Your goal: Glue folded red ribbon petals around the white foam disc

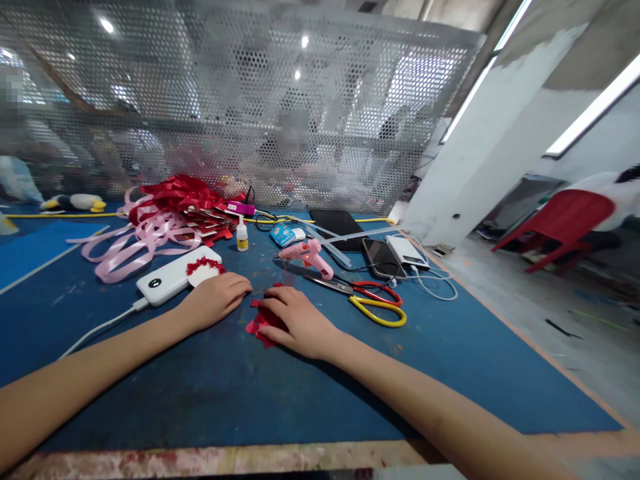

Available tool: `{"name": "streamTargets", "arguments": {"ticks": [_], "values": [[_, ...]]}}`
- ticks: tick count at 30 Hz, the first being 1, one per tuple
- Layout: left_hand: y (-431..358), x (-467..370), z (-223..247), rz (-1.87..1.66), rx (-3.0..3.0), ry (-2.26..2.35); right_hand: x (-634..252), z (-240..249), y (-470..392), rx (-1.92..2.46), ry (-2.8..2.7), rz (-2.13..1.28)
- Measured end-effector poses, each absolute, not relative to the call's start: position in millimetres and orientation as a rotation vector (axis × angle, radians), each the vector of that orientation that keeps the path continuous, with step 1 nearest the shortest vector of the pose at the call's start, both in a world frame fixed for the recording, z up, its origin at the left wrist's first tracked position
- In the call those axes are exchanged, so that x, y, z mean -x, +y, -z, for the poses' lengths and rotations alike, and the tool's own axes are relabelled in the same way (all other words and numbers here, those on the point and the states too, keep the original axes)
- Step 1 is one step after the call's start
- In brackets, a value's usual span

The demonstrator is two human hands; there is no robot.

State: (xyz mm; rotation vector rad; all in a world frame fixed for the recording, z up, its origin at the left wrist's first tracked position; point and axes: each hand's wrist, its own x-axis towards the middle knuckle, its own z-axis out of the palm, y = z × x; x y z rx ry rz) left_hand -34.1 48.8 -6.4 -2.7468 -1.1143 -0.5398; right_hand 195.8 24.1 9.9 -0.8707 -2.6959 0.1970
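Note:
My left hand (219, 300) lies palm down on the blue table, its fingers pressed together. It partly covers a round white piece with a red beaded edge (204, 269), which rests against a white power bank (175, 275). My right hand (295, 321) rests over red ribbon pieces (260, 323), fingers spread and curved across them. Beyond my right hand a pink glue gun (311, 256) lies on its side. Scissors with red and yellow handles (363, 291) lie to its right.
Pink ribbon (145, 237) and a red ribbon heap (187, 200) lie at the back left, near a small glue bottle (242, 235). A phone (383, 259) and a second power bank (407, 252) with cables sit right. A perforated metal screen (225, 100) stands behind.

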Motion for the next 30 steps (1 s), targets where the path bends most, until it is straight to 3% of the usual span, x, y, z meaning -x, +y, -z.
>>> {"name": "streamTargets", "arguments": {"ticks": [23, 30], "values": [[43.5, 33.3, 1.5, 0.481, 2.55, -1.129, -196.2, -10.0, 25.1, 0.811, -2.666, -0.205], [33.7, 23.8, 2.6, 0.732, 2.647, -1.184, -195.9, -3.1, 28.4, 0.738, -2.588, -0.16]]}}
